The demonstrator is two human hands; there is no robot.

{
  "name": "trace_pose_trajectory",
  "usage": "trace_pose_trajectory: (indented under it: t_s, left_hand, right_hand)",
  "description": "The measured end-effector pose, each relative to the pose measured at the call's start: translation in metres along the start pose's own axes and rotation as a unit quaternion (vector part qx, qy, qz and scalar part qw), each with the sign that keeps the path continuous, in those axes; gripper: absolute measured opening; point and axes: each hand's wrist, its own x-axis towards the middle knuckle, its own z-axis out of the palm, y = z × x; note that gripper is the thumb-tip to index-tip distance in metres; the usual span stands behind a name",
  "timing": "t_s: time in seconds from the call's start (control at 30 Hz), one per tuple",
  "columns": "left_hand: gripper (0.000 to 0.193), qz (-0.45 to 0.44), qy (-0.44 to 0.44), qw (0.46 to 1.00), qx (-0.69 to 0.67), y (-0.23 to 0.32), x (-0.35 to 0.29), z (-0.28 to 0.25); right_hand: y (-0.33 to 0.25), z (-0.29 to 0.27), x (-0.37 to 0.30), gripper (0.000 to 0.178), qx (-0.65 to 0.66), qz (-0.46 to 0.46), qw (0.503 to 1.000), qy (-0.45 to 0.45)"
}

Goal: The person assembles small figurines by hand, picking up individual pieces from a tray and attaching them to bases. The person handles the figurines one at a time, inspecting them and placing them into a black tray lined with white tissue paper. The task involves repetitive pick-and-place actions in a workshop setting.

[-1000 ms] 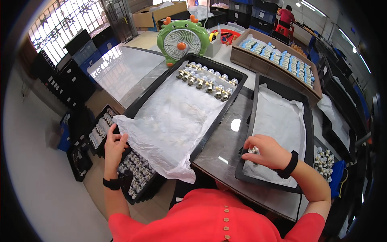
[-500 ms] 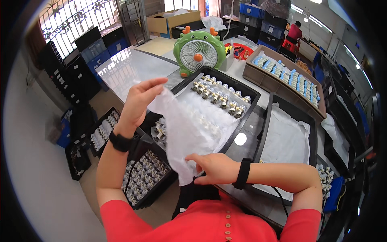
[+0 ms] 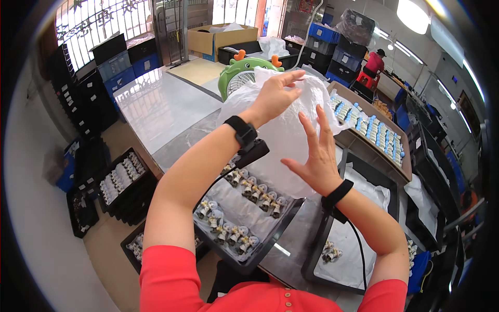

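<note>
Sheet: the white sheet (image 3: 273, 151) has swung up off the black tray (image 3: 293, 216), so I now see figurine rows (image 3: 257, 195) along its near part, uncovered.
Left hand (image 3: 280, 96): fingers curled towards the thumb at the sheet's top; I can't tell whether they pinch it.
Right hand (image 3: 319, 161): fingers spread wide before the sheet, gripping nothing.
Lined tray (image 3: 311, 261): small figurine cluster (image 3: 331, 252) by its near left corner.
Table (image 3: 166, 99): glossy, green fan (image 3: 236, 70) behind the sheet.
Room: seated co-worker (image 3: 375, 62) beyond.
</note>
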Motion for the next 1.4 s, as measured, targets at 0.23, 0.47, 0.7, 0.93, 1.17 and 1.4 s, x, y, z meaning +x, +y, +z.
trace_pose_trajectory:
  t_s: [0.23, 0.47, 0.7, 0.93, 1.17, 1.4]
  left_hand:
    - [0.049, 0.083, -0.008, 0.995, 0.053, -0.036, 0.049, 0.044]
    - [0.055, 0.210, -0.015, 0.966, 0.152, -0.079, 0.069, 0.072]
    - [0.056, 0.108, -0.218, 0.892, 0.381, -0.132, 0.017, 0.067]
    - [0.056, -0.100, -0.330, 0.826, 0.446, -0.151, 0.013, 0.074]
    - [0.047, -0.057, -0.244, 0.851, 0.461, -0.160, 0.009, 0.073]
    - [0.039, 0.021, -0.147, 0.879, 0.453, -0.114, -0.031, 0.023]
  right_hand:
    - [0.065, 0.021, -0.026, 0.081, -0.083, -0.095, 0.963, -0.238]
    - [0.161, 0.047, -0.036, 0.062, -0.175, 0.094, 0.946, -0.255]
    - [0.187, 0.052, -0.035, 0.071, 0.016, 0.318, 0.906, -0.280]
    - [0.199, 0.041, -0.037, 0.074, 0.054, 0.373, 0.850, -0.367]
    - [0.124, -0.025, -0.053, 0.040, 0.018, 0.193, 0.966, -0.174]
    - [0.074, -0.098, -0.134, 0.029, 0.106, 0.238, 0.933, -0.250]
